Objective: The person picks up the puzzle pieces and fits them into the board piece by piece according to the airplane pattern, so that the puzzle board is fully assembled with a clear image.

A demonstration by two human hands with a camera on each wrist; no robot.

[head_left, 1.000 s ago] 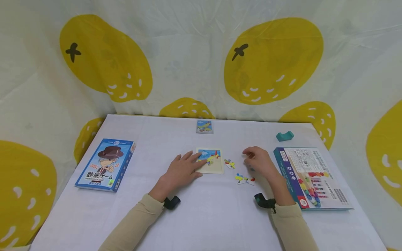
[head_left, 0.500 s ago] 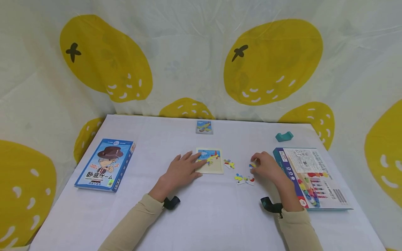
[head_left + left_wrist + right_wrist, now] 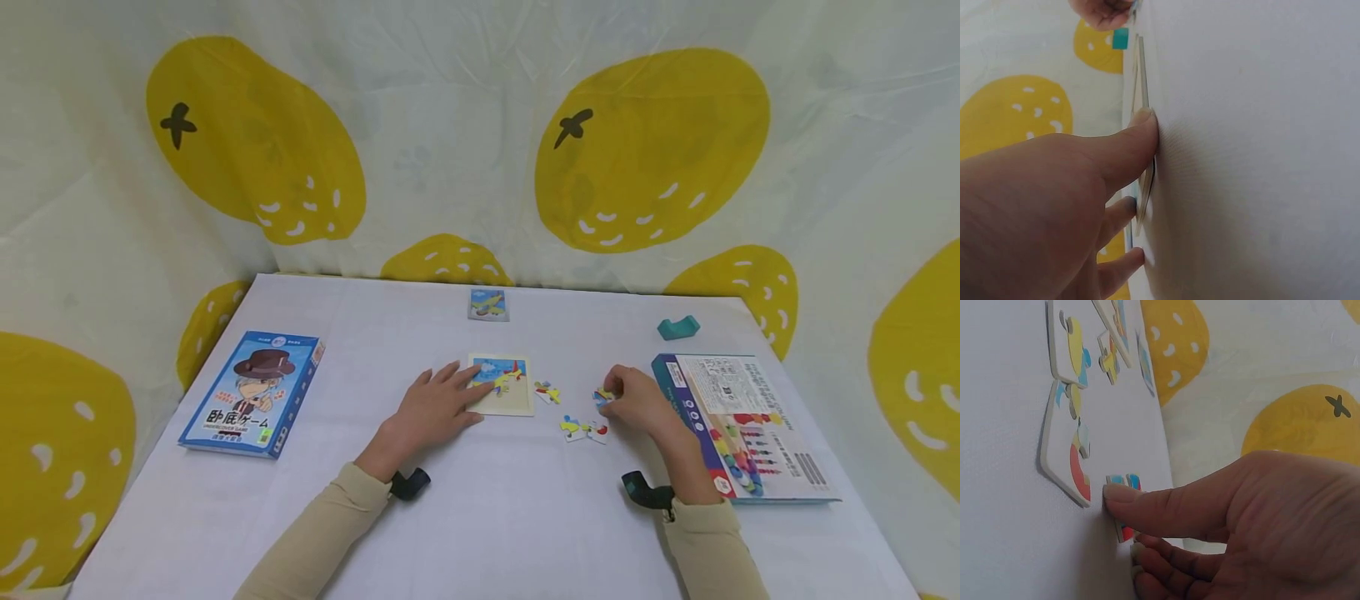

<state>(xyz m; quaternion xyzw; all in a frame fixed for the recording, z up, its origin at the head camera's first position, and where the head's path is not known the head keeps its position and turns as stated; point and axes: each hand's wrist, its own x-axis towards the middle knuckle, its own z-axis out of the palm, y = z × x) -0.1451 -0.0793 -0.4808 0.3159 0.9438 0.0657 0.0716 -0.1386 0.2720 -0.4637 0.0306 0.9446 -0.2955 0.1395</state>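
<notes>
My left hand [image 3: 437, 408] lies with spread, straight fingers over the left side of a square wooden puzzle board [image 3: 506, 405]. Blue sky and part of a yellow and red plane fill the board's upper part. In the left wrist view, the thumb [image 3: 1138, 134] touches the board's edge. To the right, my right hand [image 3: 637, 400] pinches a small blue, yellow and red puzzle piece [image 3: 602, 398] between thumb and fingers, close to the table. The right wrist view shows this puzzle piece [image 3: 1124, 532] partly hidden behind the thumb.
Loose puzzle pieces [image 3: 573, 429] lie between board and right hand, one [image 3: 547, 392] beside the board. A small plane picture [image 3: 488, 305] lies behind. A blue game box [image 3: 251, 392] stands left, a larger box [image 3: 742, 425] right, with a teal block [image 3: 679, 327] behind it.
My right hand has shifted slightly right and toward me, then stayed nearly in place. The puzzle piece at its fingertips has come into clearer view. My left hand has not moved.
</notes>
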